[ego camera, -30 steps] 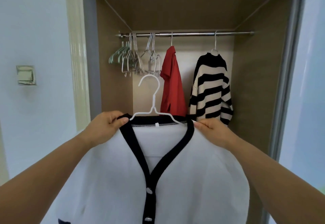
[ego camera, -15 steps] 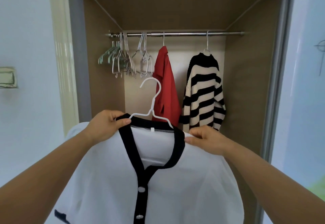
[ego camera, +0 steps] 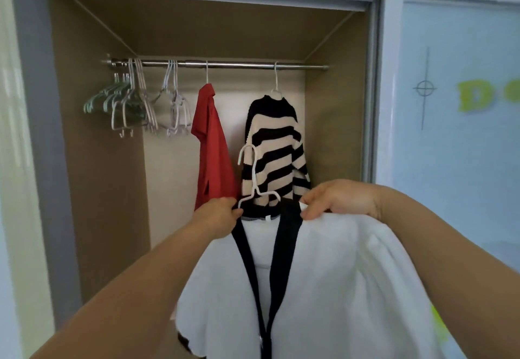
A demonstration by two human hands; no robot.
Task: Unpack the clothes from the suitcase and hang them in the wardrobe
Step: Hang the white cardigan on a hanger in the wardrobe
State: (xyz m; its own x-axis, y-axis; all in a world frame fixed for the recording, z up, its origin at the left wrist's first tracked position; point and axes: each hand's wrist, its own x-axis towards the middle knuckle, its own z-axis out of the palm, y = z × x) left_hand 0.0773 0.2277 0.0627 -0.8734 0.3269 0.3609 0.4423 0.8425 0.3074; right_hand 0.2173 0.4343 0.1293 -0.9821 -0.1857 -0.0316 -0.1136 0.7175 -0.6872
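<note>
Hands (ego camera: 218, 215) (ego camera: 337, 198) grip soft white cardigan (ego camera: 337, 288) on wire hanger (ego camera: 254, 178).

One view only: head-worn, wide-angle, standing before the open wardrobe (ego camera: 107, 189) and facing into it. The rail (ego camera: 219, 64) crosses the upper part of frame, left of centre; the top of the opening above the rail slopes down to the right. Below the rail both forearms enter from the bottom edge, left hand (ego camera: 218, 218) and right hand (ego camera: 340, 198) close to the lens, gripping a cardigan (ego camera: 337, 288) that fills the lower right. Right of the rail, a sliding door (ego camera: 455, 175) reaches the frame edge.
</note>
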